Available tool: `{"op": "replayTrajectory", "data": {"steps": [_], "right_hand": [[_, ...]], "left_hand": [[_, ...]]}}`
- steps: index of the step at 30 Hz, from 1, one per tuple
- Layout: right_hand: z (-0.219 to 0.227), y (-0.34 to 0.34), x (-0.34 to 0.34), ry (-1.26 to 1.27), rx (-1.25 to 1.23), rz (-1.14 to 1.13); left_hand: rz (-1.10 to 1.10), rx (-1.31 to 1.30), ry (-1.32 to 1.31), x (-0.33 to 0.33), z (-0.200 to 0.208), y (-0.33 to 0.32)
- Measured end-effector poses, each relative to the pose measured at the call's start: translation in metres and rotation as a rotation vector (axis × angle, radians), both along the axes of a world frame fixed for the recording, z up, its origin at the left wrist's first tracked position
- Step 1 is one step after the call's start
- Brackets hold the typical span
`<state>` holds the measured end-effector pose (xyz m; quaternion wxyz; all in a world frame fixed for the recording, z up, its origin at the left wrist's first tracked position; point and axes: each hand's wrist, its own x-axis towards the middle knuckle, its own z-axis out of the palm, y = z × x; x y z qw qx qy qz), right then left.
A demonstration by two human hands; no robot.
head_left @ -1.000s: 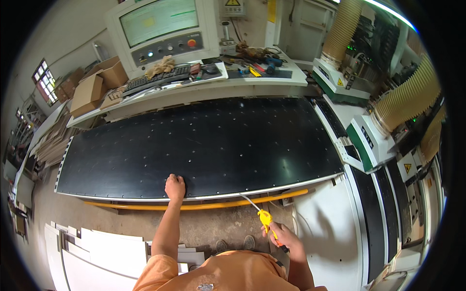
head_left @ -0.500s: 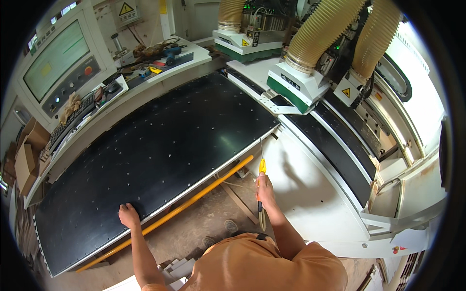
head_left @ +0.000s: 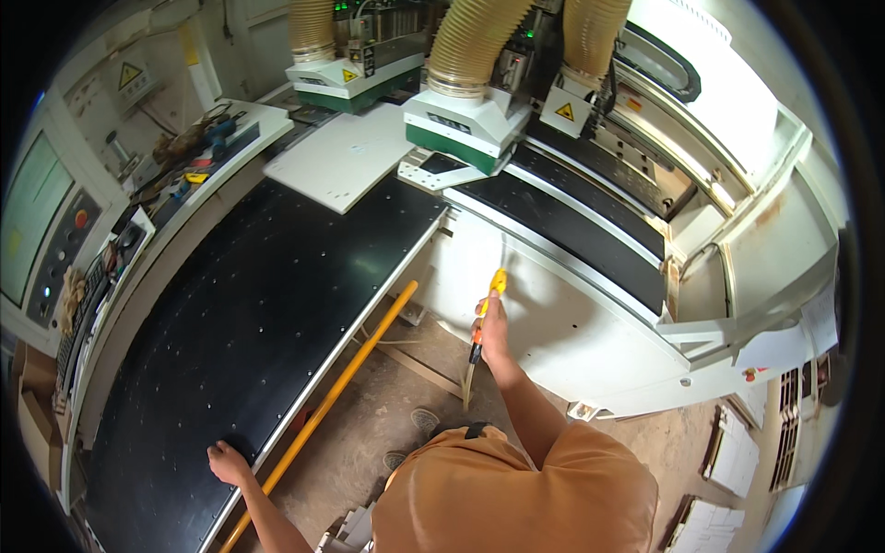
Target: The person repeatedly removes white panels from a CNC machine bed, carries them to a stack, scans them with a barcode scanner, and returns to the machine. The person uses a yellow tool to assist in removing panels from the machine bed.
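In my right hand (head_left: 493, 330) is a yellow air blow gun (head_left: 499, 280), its thin nozzle pointing away from me. A pale hose (head_left: 468, 387) hangs from its lower end, past a dark fitting. My left hand (head_left: 229, 463) rests curled on the black table (head_left: 277, 304), close to its near edge. Whether anything lies inside those fingers is hidden. A white panel (head_left: 341, 157) with small holes lies across the table's far end, its back part close to the machine heads.
A yellow bar (head_left: 346, 378) runs along the table's near side. White-and-green machine heads (head_left: 461, 129) with ribbed hoses (head_left: 479, 41) stand beyond. At left are a control panel (head_left: 60, 244) and a shelf of tools (head_left: 198, 161). White boards (head_left: 733, 452) lie on the floor at right.
The view has swung right. The white panel now reaches well out over the black table's far end. My right hand still grips the blow gun; my left hand stays by the table edge.
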<state>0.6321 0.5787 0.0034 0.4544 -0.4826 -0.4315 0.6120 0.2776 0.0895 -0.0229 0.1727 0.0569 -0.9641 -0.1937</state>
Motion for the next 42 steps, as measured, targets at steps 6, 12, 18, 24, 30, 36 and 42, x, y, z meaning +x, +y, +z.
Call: {"op": "replayTrajectory", "data": {"steps": [6,12,18,24,30,36,42], "right_hand": [[0.002,0.034,0.029,0.184,-0.004,-0.462],[0.018,0.013,0.013,0.050,-0.038,-0.075],[0.022,-0.017,-0.015,-0.137,0.006,0.326],[0.031,-0.021,-0.018,-0.177,-0.047,0.431],[0.039,-0.030,-0.016,-0.122,0.087,0.460],[0.044,-0.035,-0.018,-0.265,0.081,0.644],[0.042,-0.058,-0.019,-0.389,-0.018,1.008]], "left_hand": [[-0.013,0.028,0.022,0.003,0.002,0.002],[-0.004,0.056,0.004,0.004,0.002,0.002],[0.015,0.061,-0.012,0.003,0.003,0.003],[0.017,0.071,-0.011,0.004,0.004,0.003],[0.018,0.078,-0.008,0.003,0.003,0.003],[0.005,0.059,0.003,0.001,0.002,0.002],[-0.007,0.050,0.014,0.001,0.000,0.001]]}}
